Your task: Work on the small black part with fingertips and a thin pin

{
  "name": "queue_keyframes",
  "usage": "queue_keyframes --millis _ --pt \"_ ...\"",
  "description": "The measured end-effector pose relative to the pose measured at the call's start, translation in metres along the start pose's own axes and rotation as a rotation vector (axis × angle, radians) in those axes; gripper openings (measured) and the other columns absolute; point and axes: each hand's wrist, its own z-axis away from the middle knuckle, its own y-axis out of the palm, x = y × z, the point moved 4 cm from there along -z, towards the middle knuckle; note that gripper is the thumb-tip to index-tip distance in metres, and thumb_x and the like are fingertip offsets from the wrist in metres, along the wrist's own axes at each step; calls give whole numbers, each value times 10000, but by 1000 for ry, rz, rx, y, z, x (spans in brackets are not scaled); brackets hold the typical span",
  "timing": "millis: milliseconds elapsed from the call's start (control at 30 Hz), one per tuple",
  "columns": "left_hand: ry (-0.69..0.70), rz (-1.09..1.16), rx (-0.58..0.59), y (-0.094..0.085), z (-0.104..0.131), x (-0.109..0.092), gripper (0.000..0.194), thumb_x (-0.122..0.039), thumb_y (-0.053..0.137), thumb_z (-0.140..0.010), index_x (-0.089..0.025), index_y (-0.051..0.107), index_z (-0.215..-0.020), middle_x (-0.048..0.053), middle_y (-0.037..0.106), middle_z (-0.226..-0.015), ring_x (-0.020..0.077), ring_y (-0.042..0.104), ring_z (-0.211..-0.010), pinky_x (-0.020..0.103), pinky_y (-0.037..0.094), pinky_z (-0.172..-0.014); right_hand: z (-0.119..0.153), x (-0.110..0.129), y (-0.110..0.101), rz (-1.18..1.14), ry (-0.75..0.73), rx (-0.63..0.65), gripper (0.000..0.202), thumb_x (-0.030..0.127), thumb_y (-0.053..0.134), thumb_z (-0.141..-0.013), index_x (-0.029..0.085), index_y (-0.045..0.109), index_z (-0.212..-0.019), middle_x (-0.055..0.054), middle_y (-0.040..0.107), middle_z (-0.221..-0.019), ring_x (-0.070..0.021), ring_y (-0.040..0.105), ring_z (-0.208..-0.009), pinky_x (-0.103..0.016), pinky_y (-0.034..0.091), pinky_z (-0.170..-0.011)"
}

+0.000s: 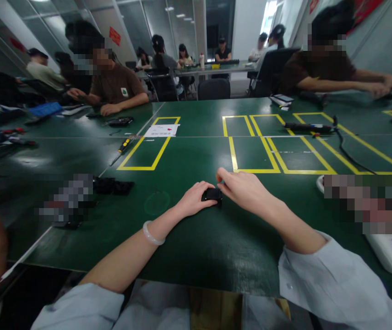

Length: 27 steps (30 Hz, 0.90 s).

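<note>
Glass panels (180, 27) line the room's rear. Black chairs (214, 89) stand near a far table (232, 68); a pale pillar (249, 30) rises behind.

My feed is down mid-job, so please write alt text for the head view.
A person's left hand grips a small black box-shaped object on a green table, the right hand close by its far right corner, contact unclear. Beyond them are yellow tape outlines and a yellow-and-black screwdriver-like tool; co-workers sit at tables.
</note>
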Motion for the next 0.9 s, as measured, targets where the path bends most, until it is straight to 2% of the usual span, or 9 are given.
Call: queue_keyframes --millis 100,233,533,733,900 --pt "1 5 3 -1 0 -1 382 -455 622 -809 -226 556 -1108 53 579 -1055 245 535 -985 376 424 -878 0 0 -1 -8 0 8 193 240 367 -909 191 478 -1058 -34 673 -782 -168 612 -652 -253 213 -518" --pt "1 5 8 -2 0 -3 383 -450 623 -810 -224 553 -1112 53 580 -1057 244 533 -986 375 422 -880 1 0 -2 -31 0 7 196 240 390 -888 193 470 -1061 -34 674 -802 -165 606 -656 -253 222 -522" --pt "-14 -1 13 -1 -1 -1 357 -445 622 -807 -216 560 -1073 46 574 -1024 241 534 -967 368 429 -862 0 0 -1 -19 -2 -17 205 358 373 -940 200 483 -1009 -27 673 -766 -175 620 -658 -252 225 -517" --pt "-11 7 8 -3 0 -4 366 -436 625 -809 -224 557 -1100 55 578 -1054 246 533 -986 380 425 -879 1 -1 0 -6 0 0 174 252 366 -915 200 466 -1047 -29 674 -785 -167 612 -646 -253 225 -519" --pt "-6 4 4 -2 0 -3 374 -441 629 -805 -224 558 -1101 54 578 -1054 244 533 -982 376 427 -875 2 1 -2 -37 -12 -22 173 236 382 -896 195 455 -1048 -33 676 -819 -159 605 -658 -253 231 -529"
